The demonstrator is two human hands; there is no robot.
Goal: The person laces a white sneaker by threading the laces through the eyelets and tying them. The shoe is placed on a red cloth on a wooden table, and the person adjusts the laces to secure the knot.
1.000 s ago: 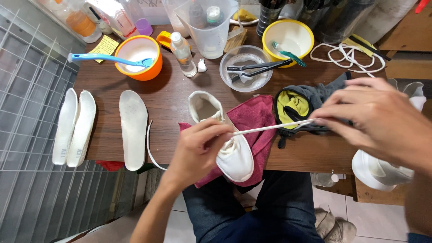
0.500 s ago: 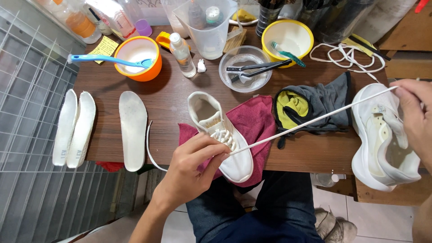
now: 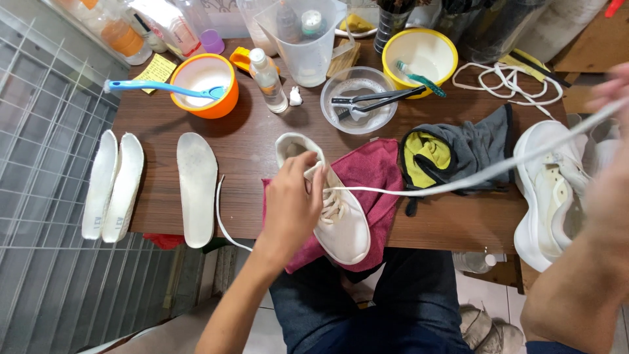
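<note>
A white sneaker lies on a dark pink cloth at the near edge of the brown table. My left hand presses down on the sneaker's lace area and holds it in place. A white shoelace runs taut from the sneaker to the right. My right hand, blurred at the right edge of the head view, grips the lace's far end, raised above a second white sneaker.
Three white insoles lie at the table's left. An orange bowl holds a blue brush. Behind are a clear bowl with tongs, a yellow bowl, bottles, a measuring jug and a grey-yellow cloth. A wire rack stands on the left.
My right hand pulled the lace out to the right, drawing it long and taut. My left hand moved from the lace onto the top of the sneaker.
</note>
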